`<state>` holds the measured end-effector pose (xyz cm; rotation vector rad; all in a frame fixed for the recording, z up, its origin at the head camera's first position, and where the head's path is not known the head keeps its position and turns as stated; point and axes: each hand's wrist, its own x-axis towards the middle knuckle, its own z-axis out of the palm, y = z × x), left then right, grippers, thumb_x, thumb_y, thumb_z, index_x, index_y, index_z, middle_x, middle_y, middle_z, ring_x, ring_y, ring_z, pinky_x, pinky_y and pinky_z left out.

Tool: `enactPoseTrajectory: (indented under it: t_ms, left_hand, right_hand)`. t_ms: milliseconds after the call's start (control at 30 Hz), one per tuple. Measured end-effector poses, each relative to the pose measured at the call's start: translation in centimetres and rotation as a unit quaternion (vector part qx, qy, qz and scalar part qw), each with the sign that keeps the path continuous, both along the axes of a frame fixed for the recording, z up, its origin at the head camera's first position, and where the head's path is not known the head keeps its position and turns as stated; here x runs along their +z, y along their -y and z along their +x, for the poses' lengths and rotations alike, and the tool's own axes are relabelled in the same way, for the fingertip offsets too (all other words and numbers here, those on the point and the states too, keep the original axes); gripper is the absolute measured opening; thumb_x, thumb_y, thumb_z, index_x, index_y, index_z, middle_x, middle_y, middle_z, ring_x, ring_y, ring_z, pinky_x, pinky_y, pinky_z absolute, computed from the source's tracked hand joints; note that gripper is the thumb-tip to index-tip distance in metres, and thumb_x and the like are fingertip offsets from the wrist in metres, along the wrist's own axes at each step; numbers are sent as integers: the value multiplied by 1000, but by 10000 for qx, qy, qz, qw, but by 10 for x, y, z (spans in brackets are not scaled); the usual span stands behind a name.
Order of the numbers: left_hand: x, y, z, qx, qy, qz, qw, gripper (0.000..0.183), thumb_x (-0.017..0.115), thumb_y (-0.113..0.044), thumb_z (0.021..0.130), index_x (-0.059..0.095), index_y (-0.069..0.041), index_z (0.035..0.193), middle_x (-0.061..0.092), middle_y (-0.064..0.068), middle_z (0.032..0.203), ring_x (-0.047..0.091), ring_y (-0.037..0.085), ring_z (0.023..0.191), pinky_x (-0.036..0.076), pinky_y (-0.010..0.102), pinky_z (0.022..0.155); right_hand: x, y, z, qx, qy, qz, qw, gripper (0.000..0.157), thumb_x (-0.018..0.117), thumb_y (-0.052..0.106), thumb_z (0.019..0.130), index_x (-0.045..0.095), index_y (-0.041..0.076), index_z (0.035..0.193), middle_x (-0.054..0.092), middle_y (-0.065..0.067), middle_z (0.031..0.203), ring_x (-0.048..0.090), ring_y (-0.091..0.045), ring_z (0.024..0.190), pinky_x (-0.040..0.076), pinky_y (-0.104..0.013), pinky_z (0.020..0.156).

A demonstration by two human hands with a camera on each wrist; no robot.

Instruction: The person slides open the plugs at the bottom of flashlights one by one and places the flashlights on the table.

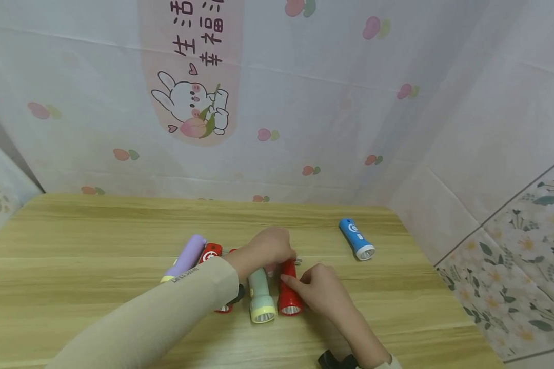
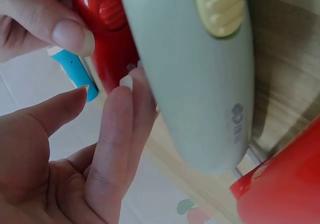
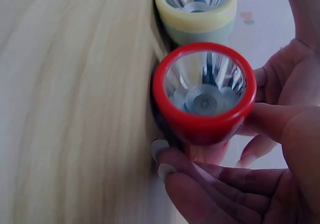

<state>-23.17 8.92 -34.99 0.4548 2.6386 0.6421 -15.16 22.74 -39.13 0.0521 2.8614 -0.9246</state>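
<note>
A red flashlight lies on the table, lens toward me. My right hand grips it from the right, thumb on top; in the right wrist view its fingers curl beneath the red head. At the flashlight's tail is my left hand, its fingers fairly straight against the body and its thumb apart, as the left wrist view shows. Just left lies a pale green flashlight with a yellow rim and yellow switch. The left hand and forearm hide parts of the flashlights further left.
A purple flashlight and another red flashlight lie to the left, partly under the left sleeve. At the back right rests a blue flashlight with a white head. Printed cloth hangs behind the wooden table.
</note>
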Motion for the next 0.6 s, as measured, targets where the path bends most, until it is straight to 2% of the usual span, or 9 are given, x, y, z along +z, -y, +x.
enactPoseTrajectory:
  t_ms: [133,200,467,600]
  left_hand:
    - [5,0,1,-184,-477,-63,9987,35,68,-27,95,56,-11,66,49,-2,59,48,12,49,40,21,52]
    - [8,0,1,-180,-530,-23,9984,37,67,-27,95,55,-11,64,46,-2,58,45,12,52,38,22,52]
    - [15,-11,-2,-376,-673,-89,9970,39,63,-32,97,56,-13,64,49,-1,61,49,11,51,43,21,47]
    - [18,-21,-7,-337,-785,78,9963,41,62,-33,98,53,-13,63,46,-2,61,45,12,52,40,22,49]
  right_hand:
    - [0,-5,1,-7,3,-50,10000,55,69,48,93,60,11,53,52,4,44,46,-11,43,29,-21,43]
    - [1,-6,2,-13,-26,-78,10000,53,69,47,93,63,10,55,56,2,47,49,-12,44,32,-22,43]
    - [3,-14,2,-138,-160,-239,9995,42,69,42,94,71,9,68,63,-2,56,55,-13,49,43,-25,47]
    - [3,-17,0,-321,-488,-202,9981,31,71,35,94,72,11,75,65,1,60,56,-11,53,46,-25,51]
